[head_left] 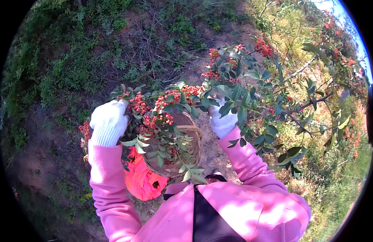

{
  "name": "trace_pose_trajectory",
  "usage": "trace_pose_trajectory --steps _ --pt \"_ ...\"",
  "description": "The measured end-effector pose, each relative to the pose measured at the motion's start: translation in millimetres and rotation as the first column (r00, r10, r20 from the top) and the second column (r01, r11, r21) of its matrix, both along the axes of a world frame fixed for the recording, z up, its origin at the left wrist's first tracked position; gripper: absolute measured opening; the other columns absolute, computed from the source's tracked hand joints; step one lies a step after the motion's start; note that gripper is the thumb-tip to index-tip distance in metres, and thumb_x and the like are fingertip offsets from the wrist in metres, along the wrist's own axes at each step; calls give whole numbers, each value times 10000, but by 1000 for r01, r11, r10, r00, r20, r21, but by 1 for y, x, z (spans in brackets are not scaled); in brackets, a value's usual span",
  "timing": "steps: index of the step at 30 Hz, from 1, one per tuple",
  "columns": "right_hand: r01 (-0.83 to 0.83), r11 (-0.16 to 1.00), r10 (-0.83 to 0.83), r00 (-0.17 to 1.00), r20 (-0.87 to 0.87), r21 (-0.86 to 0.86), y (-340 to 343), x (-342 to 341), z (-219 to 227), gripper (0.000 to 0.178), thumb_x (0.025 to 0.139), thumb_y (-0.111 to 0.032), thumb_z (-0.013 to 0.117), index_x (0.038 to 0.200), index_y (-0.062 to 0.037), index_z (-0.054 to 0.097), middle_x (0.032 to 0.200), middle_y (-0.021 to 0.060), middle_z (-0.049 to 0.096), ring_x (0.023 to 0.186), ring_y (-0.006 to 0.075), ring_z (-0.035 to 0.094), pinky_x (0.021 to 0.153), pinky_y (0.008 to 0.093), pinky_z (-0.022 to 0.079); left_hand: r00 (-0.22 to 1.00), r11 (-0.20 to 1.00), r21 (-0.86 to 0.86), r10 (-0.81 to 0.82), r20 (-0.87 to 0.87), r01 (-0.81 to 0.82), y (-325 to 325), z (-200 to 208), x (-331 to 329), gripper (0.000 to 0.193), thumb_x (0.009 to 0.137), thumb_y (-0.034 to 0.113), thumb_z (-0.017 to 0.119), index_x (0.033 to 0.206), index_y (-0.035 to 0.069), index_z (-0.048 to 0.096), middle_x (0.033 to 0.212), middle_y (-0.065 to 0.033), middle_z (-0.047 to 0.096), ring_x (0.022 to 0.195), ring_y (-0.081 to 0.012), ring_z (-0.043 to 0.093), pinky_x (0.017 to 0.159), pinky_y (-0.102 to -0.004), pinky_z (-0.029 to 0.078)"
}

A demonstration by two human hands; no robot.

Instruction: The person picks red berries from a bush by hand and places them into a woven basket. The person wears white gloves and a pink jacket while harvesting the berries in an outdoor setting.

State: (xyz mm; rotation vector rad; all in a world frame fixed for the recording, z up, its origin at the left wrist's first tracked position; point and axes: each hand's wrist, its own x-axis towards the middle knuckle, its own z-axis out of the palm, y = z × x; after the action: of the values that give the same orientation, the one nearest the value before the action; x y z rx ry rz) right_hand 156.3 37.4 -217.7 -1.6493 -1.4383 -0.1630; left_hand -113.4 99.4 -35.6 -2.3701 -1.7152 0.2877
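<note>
The left hand [109, 119], in a white knit glove, is at 9 o'clock, against the near end of a spray of red berry clusters [139, 103]. Its fingers curl toward the stems, but the tips are turned away behind leaves, so I cannot tell whether it is gripping a twig.

The right hand [222, 123], gloved alike, is just off centre toward 3 o'clock. Green leaves [242, 115] cover much of its fingers; whether it is closed or holding a stem cannot be made out.

The berry clusters lie mainly between 9 and 12 o'clock, in the space between the hands. Another red bunch [84, 131] shows beyond the left glove, partly hidden by it, and a further one [263, 48] is between 1 and 2 o'clock. The woody branch [305, 105] at 3 o'clock vanishes into foliage, so where it joins the spray is unclear.

Below the berries, a little toward 7 o'clock, a round wicker basket [199, 139] is largely screened by leaves, its contents mostly obscured. Beside it at 7 o'clock is a bright coral cloth [144, 179], its upper part covered. The pink jacket [239, 205] is cut off at 6 o'clock.
</note>
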Motion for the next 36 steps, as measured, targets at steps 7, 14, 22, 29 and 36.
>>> trace_pose_trajectory --steps 7,14,22,29,36 --pt "-126 991 115 975 191 49 -14 -7 10 170 776 -153 632 935 -92 634 873 106 636 800 322 617 689 405 491 761 907 408 -334 556 100 -27 23 -1 259 874 193 592 1086 52 641 981 -144 668 888 -229 666 773 -306 503" --pt "-228 970 240 954 -181 81 -31 4 -19 206 749 -92 656 951 -71 622 925 108 632 825 318 610 671 381 498 768 939 115 -332 547 324 -44 23 60 345 808 349 656 1000 63 668 864 -135 666 787 -297 649 717 -326 503" --pt "-140 990 142 985 95 -26 -90 -12 9 315 741 -30 599 1052 -75 586 887 107 590 778 303 591 666 373 486 760 949 73 -291 581 307 -17 29 122 336 872 338 618 1123 114 628 911 -67 686 790 -137 655 740 -277 492" --pt "-180 984 180 984 1 3 -101 -6 0 309 748 -44 594 1055 -76 587 899 107 590 792 301 588 675 374 484 461 854 93 -365 809 513 -21 28 206 363 863 362 634 1111 97 638 951 -57 683 854 -104 642 787 -266 484" --pt "-199 980 199 979 -50 4 -108 -4 -5 303 755 -57 588 1058 -78 587 911 107 590 806 299 585 684 376 481 315 407 406 -908 276 818 -60 47 271 638 747 467 669 1280 165 490 1260 -103 513 967 -295 613 818 -386 505"
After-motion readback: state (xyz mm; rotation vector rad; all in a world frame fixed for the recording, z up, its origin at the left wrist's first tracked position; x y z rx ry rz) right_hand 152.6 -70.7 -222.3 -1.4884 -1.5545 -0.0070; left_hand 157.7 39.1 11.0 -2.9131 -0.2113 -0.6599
